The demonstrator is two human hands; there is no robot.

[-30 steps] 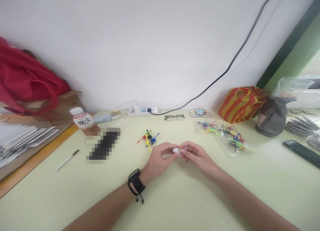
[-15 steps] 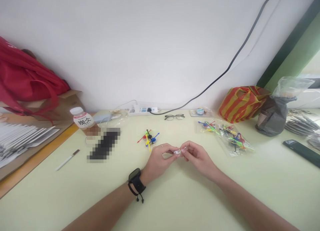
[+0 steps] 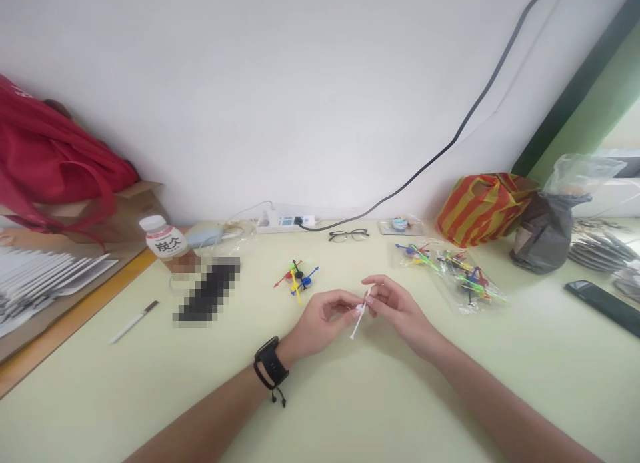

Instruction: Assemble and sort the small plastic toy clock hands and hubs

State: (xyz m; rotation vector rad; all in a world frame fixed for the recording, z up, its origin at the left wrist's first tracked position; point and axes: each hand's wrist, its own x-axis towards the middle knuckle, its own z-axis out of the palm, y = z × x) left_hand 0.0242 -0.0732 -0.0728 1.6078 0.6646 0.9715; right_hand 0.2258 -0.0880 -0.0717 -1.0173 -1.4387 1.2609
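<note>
Low over the table, my left hand (image 3: pixel 327 319) and my right hand (image 3: pixel 400 309) meet fingertip to fingertip. Between them is a thin white plastic spinner arrow (image 3: pixel 357 325), slanting down toward me, with a wider white part at its middle. Thumb and fingers of my left hand pinch that wider part, partly hiding it. My right hand's fingertips grip the shaft near its upper end. Beyond my left hand lies a loose pile of red, yellow, green, blue and black spinner arrows (image 3: pixel 297 279).
Right of my hands are clear bags of coloured spinner arrows (image 3: pixel 473 286) and a dark phone (image 3: pixel 603 306). Glasses (image 3: pixel 349 235) and a power strip (image 3: pixel 285 223) lie near the wall. At left are a bottle (image 3: pixel 167 243), a marker pen (image 3: pixel 134 321) and a pixelated dark patch.
The white spinner arrow has turned between my fingers; its shaft now points down toward me. My right hand's fingers have shifted along it and spread slightly.
</note>
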